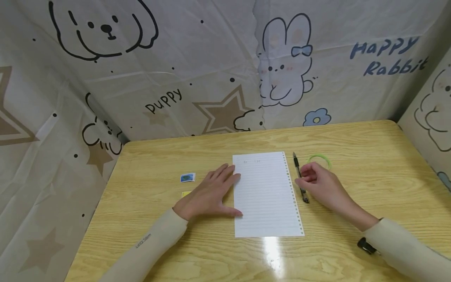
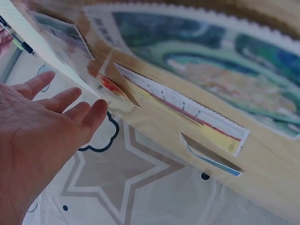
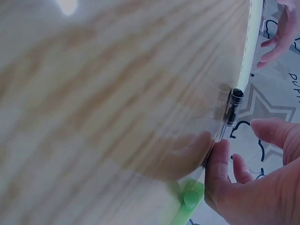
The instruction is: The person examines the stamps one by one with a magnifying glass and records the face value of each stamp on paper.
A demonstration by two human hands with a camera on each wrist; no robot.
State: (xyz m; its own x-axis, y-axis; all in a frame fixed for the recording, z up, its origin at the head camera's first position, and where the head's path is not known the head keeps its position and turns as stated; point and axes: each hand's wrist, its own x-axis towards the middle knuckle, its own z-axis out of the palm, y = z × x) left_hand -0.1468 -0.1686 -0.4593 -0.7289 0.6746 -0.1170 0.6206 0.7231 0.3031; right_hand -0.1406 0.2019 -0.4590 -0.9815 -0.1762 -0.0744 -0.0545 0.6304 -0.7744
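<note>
A lined sheet of paper (image 1: 264, 196) with punched holes down its right edge lies on the table, with faint writing near its top. My left hand (image 1: 213, 194) is spread at the sheet's left edge, fingertips and thumb overlapping it. In the left wrist view, the left hand (image 2: 51, 112) has loosely extended fingers. A black pen with a clear barrel (image 1: 296, 164) lies along the sheet's right side. My right hand (image 1: 325, 186) is over the pen's lower half. In the right wrist view, an index fingertip is right at the pen (image 3: 233, 108), while the thumb stands apart.
Beyond the right hand lies a light green loop (image 1: 325, 158). Left of the sheet are a blue stamp (image 1: 188, 178) and a yellow stamp (image 1: 185, 194), partly behind the left hand. Several stamps, including a large green one (image 2: 211, 61), show close up. A printed cloth (image 1: 211, 70) walls the table's back and sides.
</note>
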